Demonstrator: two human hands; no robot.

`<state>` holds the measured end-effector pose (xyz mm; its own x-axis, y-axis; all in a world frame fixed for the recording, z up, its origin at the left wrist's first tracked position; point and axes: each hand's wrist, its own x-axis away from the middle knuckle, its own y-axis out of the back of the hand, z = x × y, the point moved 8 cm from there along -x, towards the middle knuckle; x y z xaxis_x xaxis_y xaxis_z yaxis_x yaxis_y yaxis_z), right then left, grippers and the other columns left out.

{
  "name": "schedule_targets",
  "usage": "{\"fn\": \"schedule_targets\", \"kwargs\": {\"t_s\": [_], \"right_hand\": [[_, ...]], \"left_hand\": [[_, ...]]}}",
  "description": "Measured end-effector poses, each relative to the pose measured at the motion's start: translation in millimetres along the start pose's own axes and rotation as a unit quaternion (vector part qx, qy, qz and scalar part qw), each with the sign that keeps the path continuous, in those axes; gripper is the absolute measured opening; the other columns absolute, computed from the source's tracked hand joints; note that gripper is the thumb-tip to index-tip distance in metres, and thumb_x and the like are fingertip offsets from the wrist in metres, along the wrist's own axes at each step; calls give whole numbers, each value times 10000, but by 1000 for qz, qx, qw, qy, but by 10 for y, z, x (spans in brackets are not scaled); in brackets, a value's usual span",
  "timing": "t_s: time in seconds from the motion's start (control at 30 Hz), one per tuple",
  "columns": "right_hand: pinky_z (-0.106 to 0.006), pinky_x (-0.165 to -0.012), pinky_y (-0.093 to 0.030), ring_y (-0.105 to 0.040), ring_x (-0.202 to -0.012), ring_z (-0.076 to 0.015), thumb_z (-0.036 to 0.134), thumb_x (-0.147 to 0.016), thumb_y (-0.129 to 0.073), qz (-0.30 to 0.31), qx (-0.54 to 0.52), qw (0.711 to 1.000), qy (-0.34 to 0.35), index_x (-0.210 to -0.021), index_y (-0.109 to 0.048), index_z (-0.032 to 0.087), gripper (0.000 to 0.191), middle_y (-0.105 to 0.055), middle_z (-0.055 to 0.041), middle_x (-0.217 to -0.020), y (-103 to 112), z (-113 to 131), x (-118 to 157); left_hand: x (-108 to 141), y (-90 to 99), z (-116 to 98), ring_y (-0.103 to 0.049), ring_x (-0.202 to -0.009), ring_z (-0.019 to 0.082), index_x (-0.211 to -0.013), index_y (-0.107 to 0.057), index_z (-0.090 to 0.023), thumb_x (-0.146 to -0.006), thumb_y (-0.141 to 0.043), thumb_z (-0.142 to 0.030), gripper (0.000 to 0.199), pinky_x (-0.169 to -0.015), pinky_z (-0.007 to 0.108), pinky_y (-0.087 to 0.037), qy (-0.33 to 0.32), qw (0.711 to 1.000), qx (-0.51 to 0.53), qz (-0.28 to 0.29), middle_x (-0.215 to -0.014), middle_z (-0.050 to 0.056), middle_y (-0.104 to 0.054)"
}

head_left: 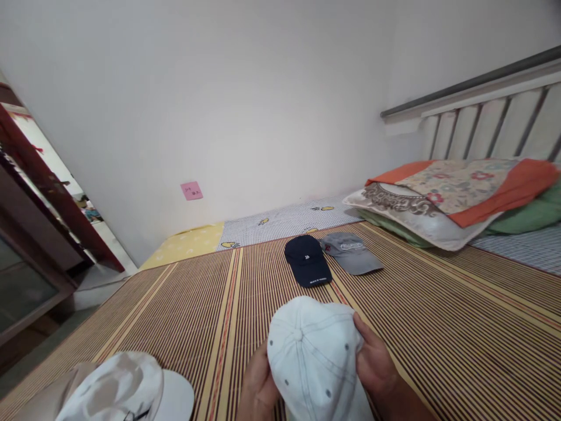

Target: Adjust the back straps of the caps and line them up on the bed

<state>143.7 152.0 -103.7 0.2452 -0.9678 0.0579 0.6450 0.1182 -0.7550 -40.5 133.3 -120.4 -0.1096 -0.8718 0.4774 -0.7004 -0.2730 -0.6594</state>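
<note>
One striped bed mat (184, 316) lies beside a white wall (280, 105) bearing a pink note (191, 190), with a floral, orange-edged cloth (464, 184) over a pillow (442, 227) at right. One pale cap (313, 351), near centre over the mat, is pinched at its sides by the grip of left hand (260, 383) and right hand (376, 359). Navy cap (304, 257) and grey cap (350, 252) lie beyond; white cap (120, 380), lower left.

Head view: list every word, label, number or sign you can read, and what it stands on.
None reads surely.
Navy cap: white front mark and brim lettering, too small.
Grey cap: pale script, blurred.
Pink wall note: handwriting, too small.
White cap, lower left: dark mark, unclear.
Held pale cap: none visible.
</note>
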Motion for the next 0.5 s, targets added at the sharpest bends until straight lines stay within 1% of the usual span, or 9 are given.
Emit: {"fn": "schedule_targets", "kwargs": {"t_s": [0.1, 0.27, 0.33, 0.4, 0.5], "right_hand": [[-584, -1178, -371, -596, -1340, -407, 749, -715, -738, -5, 0, 1000, 26, -960, -815, 189, 616, -815, -173, -1110, -46, 91, 12], [-589, -1152, -389, -602, -1327, -420, 827, -745, -636, -3, 17, 999, 27, -978, -806, 172, 716, -814, -191, -1087, -67, 68, 21], [-589, -1137, -405, -615, -1309, -422, 839, -744, -624, -3, 26, 999, 28, -977, -801, 174, 726, -815, -189, -1079, -48, 64, 13], [-585, -1122, -425, -638, -1282, -416, 789, -751, -666, -7, 25, 999, 23, -967, -796, 181, 658, -819, -177, -1069, -15, 62, -6], [-555, -1104, -460, -669, -1246, -390, 639, -759, -751, -25, 8, 1000, -6, -950, -792, 198, 482, -832, -140, -1032, 49, 21, -55]], "left_hand": [[-4, -9, 62, -748, -1096, 416, -933, -789, -96, -763, -644, -106, 224, -1004, 561, -566, 52, 998, 18, 6, -855, 177, -833], [-30, 22, 73, -759, -1084, 400, -1068, -774, -96, -759, -625, -91, 343, -995, 539, -580, 67, 997, 35, -2, -881, 172, -838], [-29, 21, 68, -761, -1080, 400, -1107, -764, -98, -753, -629, -89, 379, -1000, 536, -578, 74, 996, 39, 2, -903, 172, -839], [-18, 16, 46, -763, -1074, 397, -1129, -753, -93, -772, -617, -98, 382, -998, 532, -579, 79, 996, 43, 3, -918, 178, -838], [-9, 27, -31, -780, -1024, 375, -1155, -736, -77, -824, -570, -90, 371, -971, 504, -595, 63, 997, 49, -7, -889, 173, -836]]}}
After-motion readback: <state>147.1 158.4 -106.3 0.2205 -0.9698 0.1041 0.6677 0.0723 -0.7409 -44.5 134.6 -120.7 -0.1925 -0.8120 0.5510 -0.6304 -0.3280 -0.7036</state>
